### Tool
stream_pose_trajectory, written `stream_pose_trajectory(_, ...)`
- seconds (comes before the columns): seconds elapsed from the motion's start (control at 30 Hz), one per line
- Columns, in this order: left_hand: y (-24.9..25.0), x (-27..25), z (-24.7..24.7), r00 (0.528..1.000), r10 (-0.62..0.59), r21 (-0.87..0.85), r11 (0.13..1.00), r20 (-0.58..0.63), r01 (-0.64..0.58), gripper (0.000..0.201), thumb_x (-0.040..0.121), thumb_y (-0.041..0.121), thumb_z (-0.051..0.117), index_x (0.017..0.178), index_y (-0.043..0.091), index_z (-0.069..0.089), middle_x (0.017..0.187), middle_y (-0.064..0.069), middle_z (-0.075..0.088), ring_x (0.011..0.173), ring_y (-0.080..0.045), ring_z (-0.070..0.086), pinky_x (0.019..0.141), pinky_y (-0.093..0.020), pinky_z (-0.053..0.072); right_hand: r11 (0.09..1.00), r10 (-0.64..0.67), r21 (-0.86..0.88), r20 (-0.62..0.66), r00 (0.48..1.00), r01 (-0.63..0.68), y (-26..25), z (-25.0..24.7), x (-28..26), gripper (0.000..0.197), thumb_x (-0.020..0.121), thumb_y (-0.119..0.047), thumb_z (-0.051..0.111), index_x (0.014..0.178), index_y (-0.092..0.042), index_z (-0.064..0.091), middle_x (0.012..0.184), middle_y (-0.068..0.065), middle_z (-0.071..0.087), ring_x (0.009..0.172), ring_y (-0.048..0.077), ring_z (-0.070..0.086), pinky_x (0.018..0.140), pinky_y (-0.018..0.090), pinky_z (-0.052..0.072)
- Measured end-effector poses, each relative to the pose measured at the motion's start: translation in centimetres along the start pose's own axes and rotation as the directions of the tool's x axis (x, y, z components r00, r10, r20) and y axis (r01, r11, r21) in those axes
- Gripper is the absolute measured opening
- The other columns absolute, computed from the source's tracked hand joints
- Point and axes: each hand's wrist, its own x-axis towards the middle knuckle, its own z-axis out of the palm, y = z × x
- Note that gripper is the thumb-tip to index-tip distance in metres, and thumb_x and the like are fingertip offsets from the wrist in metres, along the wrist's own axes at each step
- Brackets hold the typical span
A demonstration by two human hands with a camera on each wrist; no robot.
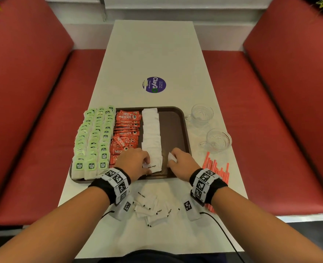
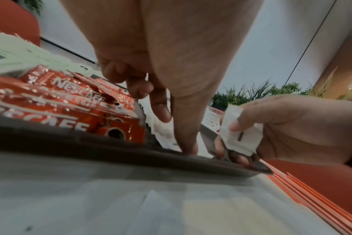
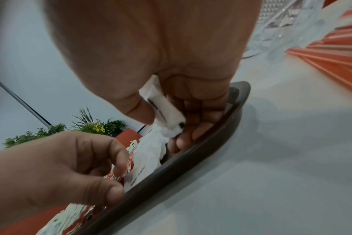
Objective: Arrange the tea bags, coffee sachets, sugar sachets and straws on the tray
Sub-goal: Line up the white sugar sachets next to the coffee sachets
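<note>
A brown tray (image 1: 173, 130) holds rows of green tea bags (image 1: 94, 137), red coffee sachets (image 1: 125, 130) and one column of white sugar sachets (image 1: 151, 133). My left hand (image 1: 146, 164) is at the near end of that column, its index fingertip (image 2: 188, 147) pressing the nearest sugar sachet (image 1: 154, 167) down by the tray rim (image 2: 110, 146). My right hand (image 1: 173, 158) hovers just right of the column and pinches a sugar sachet (image 3: 165, 109) between thumb and fingers. Loose sugar sachets (image 1: 151, 207) lie on the table under my wrists. Red straws (image 1: 216, 171) lie right of the tray.
Two empty glass cups (image 1: 201, 112) (image 1: 218, 139) stand right of the tray, beyond the straws. The right half of the tray is bare. A round purple sticker (image 1: 154, 84) sits mid-table. Red bench seats (image 1: 271, 130) flank the narrow white table (image 1: 153, 54).
</note>
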Motion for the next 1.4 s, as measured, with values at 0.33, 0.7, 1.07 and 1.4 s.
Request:
stream_pose_trajectory(0.33, 1.2, 1.3, -0.2, 0.998, 0.056, 0.135, 0.989, 0.01, -0.057, 0.028, 0.084, 0.047, 0.069, 0.109, 0.037, 0.064, 0.113, 0.007, 0.06, 0.105, -0.019, 0.053, 0.089, -0.036, 0.045, 0.996, -0.081, 0.042, -0.084, 0.993, 0.085, 0.5, 0.4, 1.2, 0.018, 0.099, -0.022, 0.055, 0.111, -0.014, 0.066, 0.097, -0.005, 0.062, 0.084, 0.012, 0.057, 0.064, 0.011, 0.036)
stream_pose_trajectory(0.7, 1.2, 0.8, -1.1, 0.998, 0.038, -0.22, 0.974, -0.046, -0.047, 0.025, 0.091, 0.041, 0.067, 0.108, 0.024, 0.071, 0.092, 0.004, 0.069, 0.085, -0.016, 0.06, 0.072, -0.029, 0.044, 0.989, -0.125, 0.069, -0.042, 0.991, 0.128, -0.7, 0.5, 1.2, 0.011, 0.099, -0.026, 0.059, 0.102, -0.02, 0.067, 0.08, -0.012, 0.062, 0.07, 0.001, 0.057, 0.064, 0.012, 0.039)
stream_pose_trajectory(1.07, 0.6, 0.7, 0.6, 0.996, -0.053, -0.017, 0.999, -0.075, 0.052, 0.04, 0.077, 0.054, 0.075, 0.106, 0.03, 0.063, 0.105, 0.007, 0.059, 0.1, -0.018, 0.053, 0.085, -0.035, 0.047, 0.908, -0.018, -0.415, 0.083, 0.996, 0.051, -0.7, 1.1, 1.8, 0.025, 0.097, -0.016, 0.049, 0.106, -0.011, 0.072, 0.106, 0.006, 0.065, 0.095, 0.026, 0.064, 0.083, 0.035, 0.053)
stream_pose_trajectory(1.4, 0.6, 0.1, 0.2, 1.0, -0.02, 0.147, 0.989, 0.022, 0.017, 0.031, 0.083, 0.057, 0.068, 0.106, 0.036, 0.066, 0.107, 0.006, 0.062, 0.101, -0.019, 0.053, 0.087, -0.035, 0.045, 0.874, -0.036, -0.476, 0.133, 0.99, 0.096, -1.0, 1.7, 2.1, 0.026, 0.093, -0.007, 0.05, 0.108, -0.01, 0.07, 0.106, 0.009, 0.059, 0.094, 0.026, 0.06, 0.076, 0.03, 0.046)
